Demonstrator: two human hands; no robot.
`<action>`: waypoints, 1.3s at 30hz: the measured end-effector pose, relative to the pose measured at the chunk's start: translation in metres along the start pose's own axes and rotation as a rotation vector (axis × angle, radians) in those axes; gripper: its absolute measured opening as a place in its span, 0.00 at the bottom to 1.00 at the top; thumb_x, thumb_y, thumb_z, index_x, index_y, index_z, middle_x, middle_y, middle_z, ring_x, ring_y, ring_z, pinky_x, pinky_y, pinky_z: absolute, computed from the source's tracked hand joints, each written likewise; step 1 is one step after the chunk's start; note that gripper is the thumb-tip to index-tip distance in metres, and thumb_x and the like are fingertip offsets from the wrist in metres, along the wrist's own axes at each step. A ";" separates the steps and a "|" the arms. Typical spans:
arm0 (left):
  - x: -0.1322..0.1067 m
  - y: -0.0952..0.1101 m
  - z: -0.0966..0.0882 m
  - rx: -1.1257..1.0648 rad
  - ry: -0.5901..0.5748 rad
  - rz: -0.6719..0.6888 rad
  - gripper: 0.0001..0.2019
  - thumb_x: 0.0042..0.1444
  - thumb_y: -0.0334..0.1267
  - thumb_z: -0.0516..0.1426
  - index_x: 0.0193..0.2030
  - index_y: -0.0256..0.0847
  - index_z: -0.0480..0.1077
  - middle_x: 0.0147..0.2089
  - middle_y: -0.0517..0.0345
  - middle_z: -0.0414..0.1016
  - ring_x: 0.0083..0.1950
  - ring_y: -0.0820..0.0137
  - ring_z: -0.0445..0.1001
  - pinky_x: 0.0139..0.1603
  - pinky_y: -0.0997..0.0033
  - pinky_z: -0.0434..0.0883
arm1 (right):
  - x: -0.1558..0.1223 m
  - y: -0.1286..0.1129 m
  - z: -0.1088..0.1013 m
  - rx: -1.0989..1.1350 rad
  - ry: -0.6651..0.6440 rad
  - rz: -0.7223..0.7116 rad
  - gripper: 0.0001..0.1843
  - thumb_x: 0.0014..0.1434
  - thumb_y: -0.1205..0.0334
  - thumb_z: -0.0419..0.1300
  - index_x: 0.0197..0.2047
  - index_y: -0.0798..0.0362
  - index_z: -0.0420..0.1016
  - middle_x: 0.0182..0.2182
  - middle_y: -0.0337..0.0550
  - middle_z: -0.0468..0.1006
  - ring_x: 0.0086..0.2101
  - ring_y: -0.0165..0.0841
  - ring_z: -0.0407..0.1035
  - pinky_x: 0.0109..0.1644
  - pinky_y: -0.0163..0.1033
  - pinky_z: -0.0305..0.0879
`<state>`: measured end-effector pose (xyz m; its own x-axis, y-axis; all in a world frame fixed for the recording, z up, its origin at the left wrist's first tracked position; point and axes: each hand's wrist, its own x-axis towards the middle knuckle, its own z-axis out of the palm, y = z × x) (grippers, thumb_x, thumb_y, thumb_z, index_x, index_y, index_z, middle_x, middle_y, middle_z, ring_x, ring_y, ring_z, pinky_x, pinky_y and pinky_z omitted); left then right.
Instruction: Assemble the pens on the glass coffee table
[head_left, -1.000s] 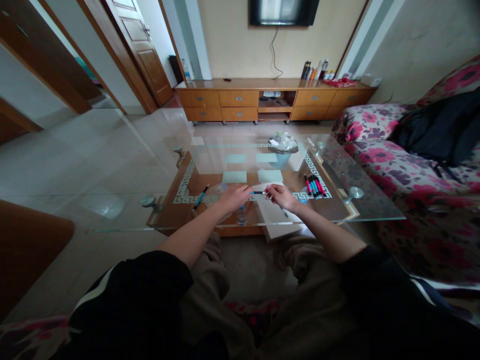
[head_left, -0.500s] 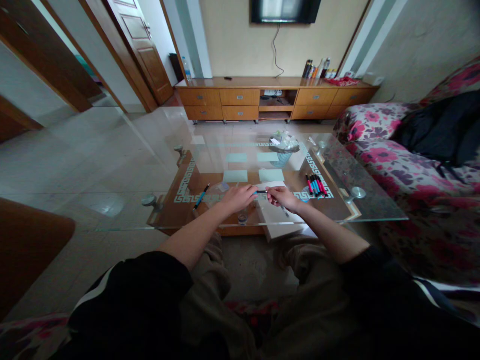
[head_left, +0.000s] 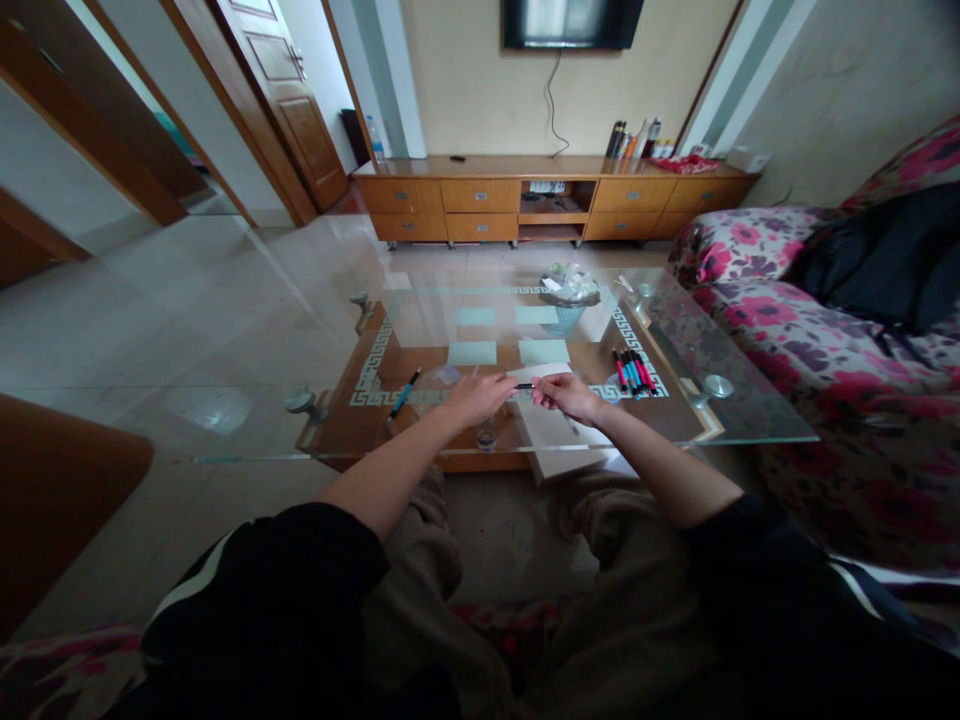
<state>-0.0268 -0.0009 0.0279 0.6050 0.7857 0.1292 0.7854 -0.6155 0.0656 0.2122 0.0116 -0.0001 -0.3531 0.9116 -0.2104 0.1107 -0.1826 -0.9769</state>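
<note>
Both my hands meet over the middle of the glass coffee table (head_left: pixel 247 420). My left hand (head_left: pixel 478 396) and my right hand (head_left: pixel 564 393) are closed on the two ends of one thin dark pen (head_left: pixel 524 386), held level between them. A white sheet of paper (head_left: pixel 559 440) lies under my right hand. A single blue pen (head_left: pixel 405 391) lies on the glass to the left of my left hand. A bunch of red, blue and black pens (head_left: pixel 634 371) lies to the right.
A basket with crumpled paper (head_left: pixel 568 297) stands at the far side of the table. A small clear cap or jar (head_left: pixel 486 436) sits near the front edge. A floral sofa (head_left: pixel 832 350) with a black bag is on the right. A wooden TV cabinet (head_left: pixel 551 196) lines the far wall.
My hands have drawn closer together along the pen, so less of it shows between them. The view has shifted slightly.
</note>
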 end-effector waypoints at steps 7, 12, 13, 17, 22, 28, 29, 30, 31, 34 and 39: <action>0.000 -0.001 0.001 0.006 -0.004 0.026 0.19 0.73 0.49 0.46 0.58 0.49 0.73 0.53 0.52 0.80 0.47 0.63 0.80 0.43 0.69 0.73 | 0.000 0.002 -0.002 -0.025 -0.001 -0.003 0.28 0.52 0.36 0.70 0.31 0.58 0.79 0.26 0.45 0.79 0.24 0.26 0.66 0.29 0.34 0.61; 0.000 -0.003 0.003 0.006 -0.020 0.026 0.19 0.74 0.49 0.46 0.59 0.50 0.73 0.54 0.51 0.80 0.48 0.63 0.80 0.44 0.69 0.73 | 0.000 0.000 -0.002 -0.049 -0.020 -0.010 0.31 0.49 0.33 0.71 0.30 0.57 0.80 0.27 0.45 0.80 0.25 0.27 0.66 0.28 0.34 0.61; 0.000 -0.003 0.002 0.007 -0.021 0.026 0.19 0.74 0.49 0.46 0.59 0.50 0.73 0.54 0.51 0.80 0.48 0.63 0.80 0.44 0.69 0.73 | -0.001 0.000 -0.002 -0.051 -0.021 -0.011 0.31 0.48 0.33 0.71 0.30 0.57 0.80 0.27 0.45 0.80 0.25 0.27 0.66 0.28 0.34 0.61; 0.000 -0.003 0.002 0.019 -0.019 0.032 0.20 0.74 0.50 0.45 0.59 0.49 0.73 0.53 0.51 0.80 0.47 0.63 0.81 0.43 0.69 0.73 | -0.001 -0.002 -0.002 -0.066 -0.019 -0.018 0.31 0.46 0.33 0.72 0.30 0.57 0.81 0.28 0.46 0.81 0.25 0.28 0.67 0.28 0.34 0.61; 0.000 -0.003 0.003 0.012 -0.022 0.031 0.19 0.74 0.50 0.45 0.58 0.49 0.73 0.54 0.52 0.80 0.47 0.63 0.81 0.43 0.69 0.73 | -0.001 -0.001 -0.002 -0.076 -0.004 -0.018 0.29 0.46 0.35 0.73 0.31 0.56 0.82 0.29 0.46 0.82 0.26 0.28 0.67 0.27 0.34 0.61; -0.001 -0.005 0.005 0.002 -0.027 0.029 0.19 0.74 0.50 0.44 0.56 0.48 0.73 0.52 0.52 0.80 0.47 0.64 0.80 0.44 0.70 0.73 | -0.002 -0.001 -0.003 -0.102 0.016 -0.059 0.26 0.43 0.41 0.76 0.33 0.56 0.82 0.29 0.44 0.81 0.26 0.28 0.67 0.28 0.35 0.62; -0.001 -0.005 0.005 0.001 -0.024 0.032 0.19 0.74 0.50 0.44 0.56 0.48 0.73 0.52 0.53 0.80 0.48 0.64 0.80 0.44 0.70 0.73 | -0.002 0.000 -0.003 -0.094 0.027 -0.052 0.26 0.42 0.42 0.77 0.34 0.56 0.82 0.28 0.43 0.81 0.25 0.28 0.67 0.28 0.35 0.62; -0.001 -0.005 0.005 0.000 -0.020 0.035 0.19 0.74 0.50 0.44 0.56 0.48 0.73 0.52 0.53 0.80 0.48 0.64 0.80 0.44 0.70 0.73 | -0.002 0.000 -0.002 -0.088 0.043 -0.044 0.26 0.41 0.44 0.78 0.35 0.56 0.81 0.27 0.42 0.80 0.25 0.28 0.67 0.28 0.35 0.62; -0.001 -0.005 0.005 0.000 -0.017 0.037 0.19 0.74 0.50 0.44 0.56 0.48 0.73 0.52 0.53 0.80 0.48 0.64 0.80 0.44 0.70 0.73 | -0.002 0.000 -0.002 -0.083 0.059 -0.039 0.27 0.40 0.45 0.79 0.36 0.56 0.81 0.27 0.41 0.80 0.25 0.27 0.67 0.27 0.34 0.62; -0.001 -0.005 0.004 -0.005 -0.012 0.040 0.19 0.74 0.50 0.44 0.57 0.48 0.72 0.53 0.53 0.80 0.48 0.64 0.80 0.44 0.70 0.73 | -0.002 -0.001 0.000 -0.070 0.069 -0.032 0.26 0.46 0.45 0.77 0.41 0.55 0.81 0.32 0.43 0.81 0.25 0.27 0.68 0.26 0.33 0.62; -0.002 -0.004 0.001 -0.009 -0.020 0.034 0.20 0.74 0.49 0.44 0.57 0.47 0.73 0.53 0.52 0.80 0.47 0.64 0.80 0.45 0.69 0.73 | -0.003 -0.002 0.000 -0.050 0.011 0.083 0.29 0.59 0.34 0.63 0.31 0.56 0.77 0.29 0.47 0.80 0.24 0.28 0.69 0.22 0.31 0.59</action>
<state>-0.0306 0.0001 0.0265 0.6341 0.7652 0.1114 0.7630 -0.6426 0.0699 0.2135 0.0095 0.0026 -0.3307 0.8980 -0.2903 0.1860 -0.2395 -0.9529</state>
